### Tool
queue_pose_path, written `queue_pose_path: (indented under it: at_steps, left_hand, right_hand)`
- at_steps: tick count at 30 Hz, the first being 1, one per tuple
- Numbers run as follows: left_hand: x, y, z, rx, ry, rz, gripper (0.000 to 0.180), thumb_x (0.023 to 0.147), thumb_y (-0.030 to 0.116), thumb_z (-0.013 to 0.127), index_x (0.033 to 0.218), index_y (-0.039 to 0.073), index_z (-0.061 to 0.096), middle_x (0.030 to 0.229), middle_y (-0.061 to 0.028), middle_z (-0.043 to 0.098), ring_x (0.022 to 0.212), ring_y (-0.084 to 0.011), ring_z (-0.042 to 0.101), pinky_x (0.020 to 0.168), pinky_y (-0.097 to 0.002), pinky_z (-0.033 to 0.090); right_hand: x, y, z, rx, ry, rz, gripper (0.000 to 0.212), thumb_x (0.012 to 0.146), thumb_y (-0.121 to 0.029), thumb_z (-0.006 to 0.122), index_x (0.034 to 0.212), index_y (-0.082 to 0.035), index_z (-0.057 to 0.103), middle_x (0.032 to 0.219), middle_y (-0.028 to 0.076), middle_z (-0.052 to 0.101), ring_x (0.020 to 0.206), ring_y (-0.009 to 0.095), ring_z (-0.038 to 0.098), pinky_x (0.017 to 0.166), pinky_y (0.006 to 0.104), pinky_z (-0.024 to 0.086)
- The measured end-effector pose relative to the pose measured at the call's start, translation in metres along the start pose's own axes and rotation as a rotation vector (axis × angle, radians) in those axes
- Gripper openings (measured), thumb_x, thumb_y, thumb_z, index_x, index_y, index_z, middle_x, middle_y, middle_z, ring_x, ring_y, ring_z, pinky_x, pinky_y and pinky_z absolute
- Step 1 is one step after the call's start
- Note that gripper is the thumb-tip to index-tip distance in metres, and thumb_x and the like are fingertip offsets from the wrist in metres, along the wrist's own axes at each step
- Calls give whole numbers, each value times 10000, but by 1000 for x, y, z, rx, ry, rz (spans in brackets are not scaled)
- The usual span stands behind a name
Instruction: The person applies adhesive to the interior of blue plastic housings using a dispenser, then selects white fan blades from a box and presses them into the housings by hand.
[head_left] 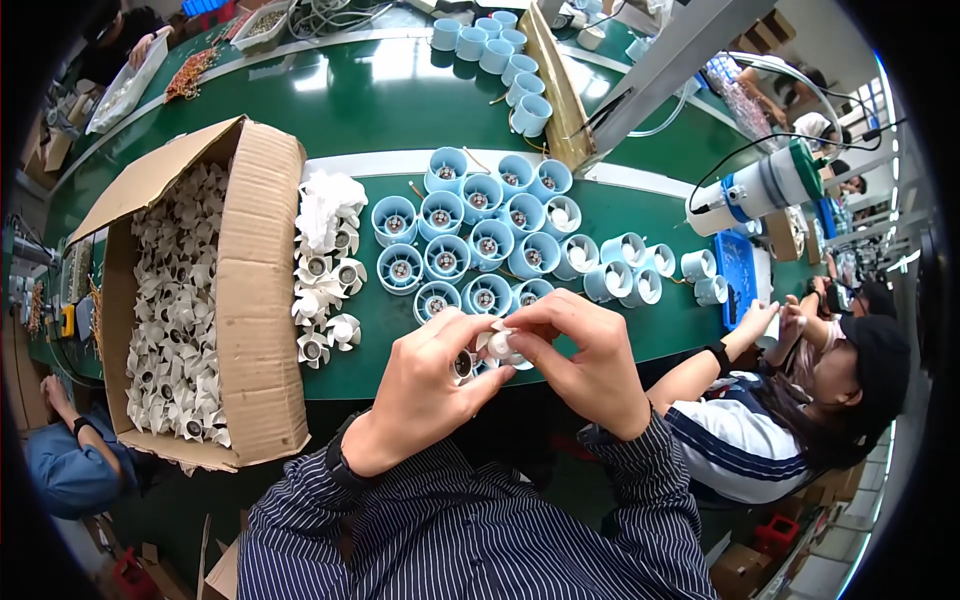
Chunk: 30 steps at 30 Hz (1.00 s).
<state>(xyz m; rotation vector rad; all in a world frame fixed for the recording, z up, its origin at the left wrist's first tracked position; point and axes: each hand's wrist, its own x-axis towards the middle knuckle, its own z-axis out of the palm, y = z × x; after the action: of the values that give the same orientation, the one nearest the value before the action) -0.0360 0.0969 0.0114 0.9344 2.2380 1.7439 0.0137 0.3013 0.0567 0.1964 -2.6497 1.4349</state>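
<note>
A small white fan impeller (pixel 500 345) is pinched between the fingertips of my left hand (pixel 428 372) and my right hand (pixel 583 362), at the near edge of the green table. Against my left palm shows a second impeller's dark round hub (pixel 463 366); my fingers partly hide it. Just beyond my hands stand several light blue cup-shaped housings (pixel 491 243) with spoked insides. Some housings on the right (pixel 607 282) hold white parts. Loose white impellers (pixel 343 331) lie in a column to the left of the housings.
A large cardboard box (pixel 262 290) full of white impellers stands at my left. A white plastic bag (pixel 328 208) lies beside it. More blue cups (pixel 520 90) line a wooden board (pixel 556 95) at the back. On my right a co-worker (pixel 745 430) sits near a blue tray (pixel 735 270).
</note>
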Motion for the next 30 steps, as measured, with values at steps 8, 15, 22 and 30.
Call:
queue_pose_path:
  at_steps: [8, 15, 22, 30]
  left_hand:
    - [1, 0, -11, -17, -16, -60, 433, 833, 53, 885, 1236, 13, 731, 928, -69, 670, 801, -165, 658, 716, -296, 544]
    - [-5, 5, -24, -296, -56, -241, 387, 894, 47, 828, 1254, 21, 690, 993, -26, 623, 791, -94, 626, 681, -257, 510]
    - [-8, 5, -34, -741, -142, -545, 431, 948, 52, 800, 1341, 17, 626, 1072, 2, 591, 856, -55, 624, 732, -219, 511]
    - [-14, -3, -37, -708, -58, -399, 481, 938, 2, 824, 1376, -10, 628, 1210, -74, 700, 854, -61, 661, 687, -210, 541]
  right_hand:
    - [10, 31, -31, 193, 9, 354, 136, 1015, -77, 770, 1054, 51, 742, 889, 60, 730, 806, 141, 716, 720, 279, 587]
    - [63, 121, -77, 482, 198, 328, 257, 1137, -237, 634, 1099, 8, 701, 831, 27, 703, 768, 123, 688, 674, 242, 543]
    - [121, 159, -63, -365, 344, 312, 310, 1054, -256, 707, 1049, 50, 759, 848, 122, 761, 794, 196, 728, 728, 352, 554]
    - [130, 156, -47, -528, 359, 390, 332, 978, -325, 756, 1038, -3, 810, 955, 202, 802, 918, 379, 774, 823, 451, 583]
